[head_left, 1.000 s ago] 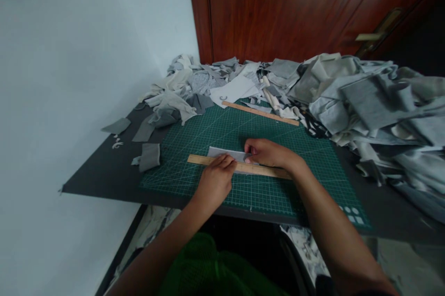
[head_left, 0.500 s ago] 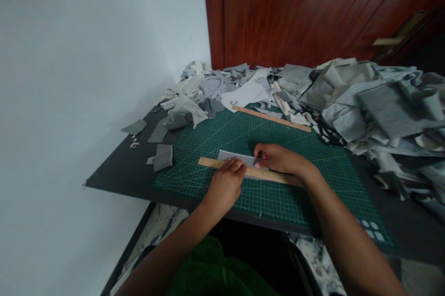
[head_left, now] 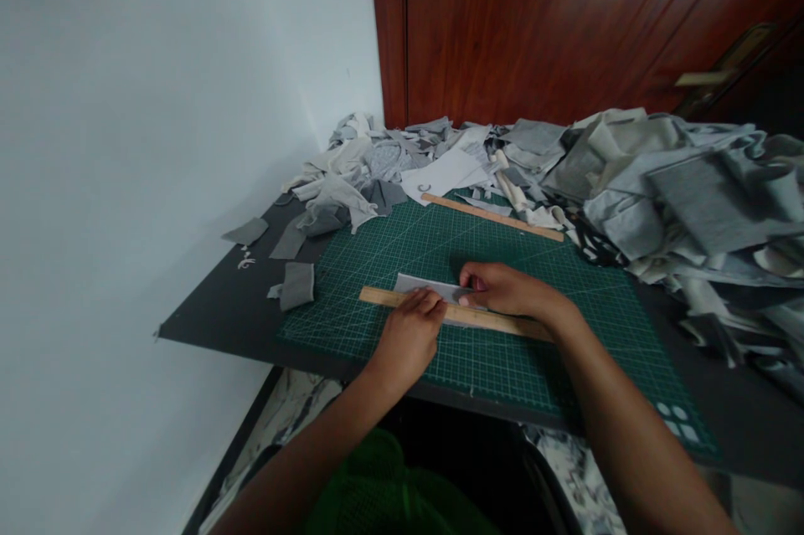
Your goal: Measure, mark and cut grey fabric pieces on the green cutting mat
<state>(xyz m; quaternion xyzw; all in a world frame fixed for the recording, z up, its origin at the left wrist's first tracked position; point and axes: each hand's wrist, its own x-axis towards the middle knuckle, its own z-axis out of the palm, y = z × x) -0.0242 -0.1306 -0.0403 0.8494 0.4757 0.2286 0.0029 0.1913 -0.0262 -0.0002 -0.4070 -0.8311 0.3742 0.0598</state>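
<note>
A wooden ruler (head_left: 496, 321) lies across a small piece of light grey fabric (head_left: 411, 282) on the green cutting mat (head_left: 402, 246). My left hand (head_left: 411, 334) is closed over the ruler left of its middle, fingers bunched together and pressing it onto the cloth. Just to the right, my right hand (head_left: 502, 288) is curled at the fabric's far right edge, thumb and forefinger bent about the cloth. Its other fingers are partly hidden, and my right wrist covers part of the ruler's right end.
A second wooden ruler (head_left: 493, 217) lies farther back beside white paper (head_left: 445, 173). Heaped fabric scraps (head_left: 634, 175) line the back and right. Small grey scraps (head_left: 297, 285) rest on the dark tabletop (head_left: 219, 300) at left. A white wall (head_left: 157, 141) borders the left side; a wooden door (head_left: 533, 24) stands behind.
The whole view has shifted very slightly. Both hands, the ruler and the fabric keep nearly the same places relative to each other.
</note>
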